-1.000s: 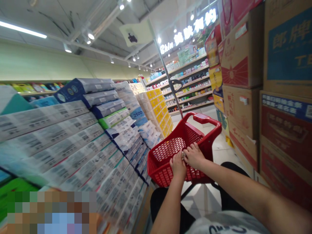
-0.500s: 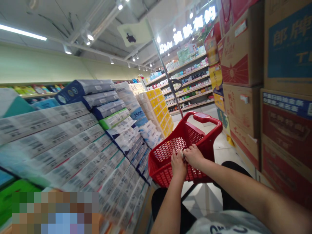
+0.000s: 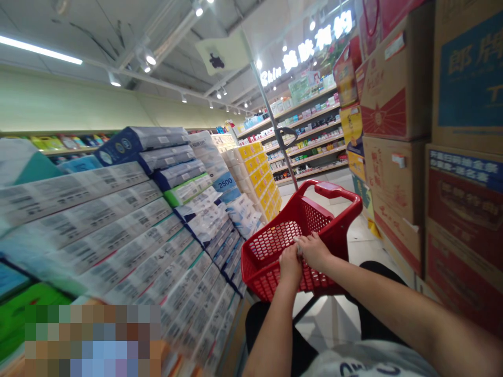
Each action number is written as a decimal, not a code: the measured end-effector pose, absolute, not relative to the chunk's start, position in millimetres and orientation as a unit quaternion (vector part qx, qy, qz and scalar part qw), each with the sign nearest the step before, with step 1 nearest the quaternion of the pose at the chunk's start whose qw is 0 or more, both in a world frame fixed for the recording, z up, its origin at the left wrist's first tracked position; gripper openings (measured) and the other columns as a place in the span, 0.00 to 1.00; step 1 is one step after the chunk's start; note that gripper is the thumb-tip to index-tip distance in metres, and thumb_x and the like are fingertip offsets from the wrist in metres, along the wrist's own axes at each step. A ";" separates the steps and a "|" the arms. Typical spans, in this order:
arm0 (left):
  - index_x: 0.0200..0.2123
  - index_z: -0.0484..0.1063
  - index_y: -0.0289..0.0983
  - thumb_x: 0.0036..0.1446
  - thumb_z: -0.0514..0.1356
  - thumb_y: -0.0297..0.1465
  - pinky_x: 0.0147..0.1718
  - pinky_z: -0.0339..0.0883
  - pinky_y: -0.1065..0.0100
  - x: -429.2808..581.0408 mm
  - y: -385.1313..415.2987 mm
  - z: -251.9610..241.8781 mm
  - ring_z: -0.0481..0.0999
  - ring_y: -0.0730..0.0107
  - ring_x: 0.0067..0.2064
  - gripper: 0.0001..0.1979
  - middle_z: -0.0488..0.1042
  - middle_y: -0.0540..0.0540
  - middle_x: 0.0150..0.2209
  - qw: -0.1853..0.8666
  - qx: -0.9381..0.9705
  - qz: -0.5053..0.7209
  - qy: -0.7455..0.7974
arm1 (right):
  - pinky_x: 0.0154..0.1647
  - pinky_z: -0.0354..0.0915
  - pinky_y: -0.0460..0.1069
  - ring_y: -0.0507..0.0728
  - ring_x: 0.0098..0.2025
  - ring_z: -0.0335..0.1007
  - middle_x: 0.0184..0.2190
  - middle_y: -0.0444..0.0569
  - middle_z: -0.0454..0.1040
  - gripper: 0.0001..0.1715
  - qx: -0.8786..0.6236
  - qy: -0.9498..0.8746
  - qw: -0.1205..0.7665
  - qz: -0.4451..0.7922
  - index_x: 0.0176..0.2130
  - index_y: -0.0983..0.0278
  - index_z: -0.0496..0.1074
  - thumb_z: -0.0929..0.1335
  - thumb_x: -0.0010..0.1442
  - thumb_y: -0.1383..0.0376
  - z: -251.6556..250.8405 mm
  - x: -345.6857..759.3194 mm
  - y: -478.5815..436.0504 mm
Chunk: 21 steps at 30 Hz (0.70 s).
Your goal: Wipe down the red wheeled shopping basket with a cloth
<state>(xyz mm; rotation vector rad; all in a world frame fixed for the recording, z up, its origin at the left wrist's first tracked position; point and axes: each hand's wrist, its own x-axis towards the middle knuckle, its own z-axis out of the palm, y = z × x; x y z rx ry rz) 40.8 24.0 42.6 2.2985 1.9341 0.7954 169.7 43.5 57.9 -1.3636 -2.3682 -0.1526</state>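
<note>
A red plastic shopping cart (image 3: 271, 280) with perforated sides stands tilted in view directly before my knees. Over its near side my left hand (image 3: 291, 264) and my right hand (image 3: 313, 252) meet. The fingers of both are curled inward and close together. A small pale bit shows between the fingertips, too little of it to name. Whether either hand also rests on the cart's rim cannot be made out. The cart's looped handle (image 3: 329, 189) is on the far side, apart from my hands.
Packs of tissue paper (image 3: 157, 246) are piled high on the left, with yellow-and-white packs (image 3: 257, 175) beyond. Stacked cardboard boxes (image 3: 396, 183) wall the right. A metal pole (image 3: 277, 131) carrying a sign rises past the cart, before stocked shelves (image 3: 310, 136).
My left hand's fingers have curled in from a more stretched position. Both hands stay together over the cart. The whole view has shifted slightly.
</note>
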 end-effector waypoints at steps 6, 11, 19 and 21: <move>0.57 0.65 0.45 0.60 0.52 0.27 0.51 0.60 0.66 43.0 25.2 43.5 0.72 0.66 0.51 0.22 0.75 0.48 0.51 0.038 0.735 0.276 0.619 | 0.57 0.46 0.59 0.64 0.48 0.66 0.46 0.59 0.73 0.18 -0.453 -0.862 0.220 -0.055 0.47 0.70 0.70 0.63 0.58 0.66 56.9 178.0 42.5; 0.64 0.56 0.42 0.60 0.52 0.27 0.51 0.59 0.64 37.2 26.1 39.1 0.72 0.64 0.53 0.27 0.75 0.44 0.51 0.031 0.738 0.220 0.637 | 0.58 0.45 0.59 0.63 0.48 0.67 0.45 0.58 0.74 0.17 -0.461 -0.856 0.226 -0.056 0.47 0.68 0.69 0.62 0.61 0.64 56.3 176.1 41.3; 0.65 0.53 0.40 0.60 0.49 0.23 0.58 0.57 0.63 28.7 25.5 26.9 0.63 0.64 0.62 0.29 0.61 0.41 0.63 -0.024 0.763 0.202 0.614 | 0.55 0.51 0.59 0.64 0.47 0.69 0.44 0.56 0.75 0.14 -0.462 -0.860 0.213 -0.037 0.45 0.67 0.70 0.64 0.60 0.66 61.1 175.4 46.6; 0.66 0.51 0.39 0.61 0.47 0.22 0.58 0.56 0.61 28.4 26.6 22.1 0.61 0.63 0.63 0.30 0.60 0.40 0.64 -0.051 0.758 0.186 0.623 | 0.53 0.53 0.56 0.62 0.46 0.70 0.43 0.55 0.76 0.12 -0.453 -0.863 0.221 -0.016 0.44 0.67 0.70 0.64 0.59 0.67 62.3 179.6 49.9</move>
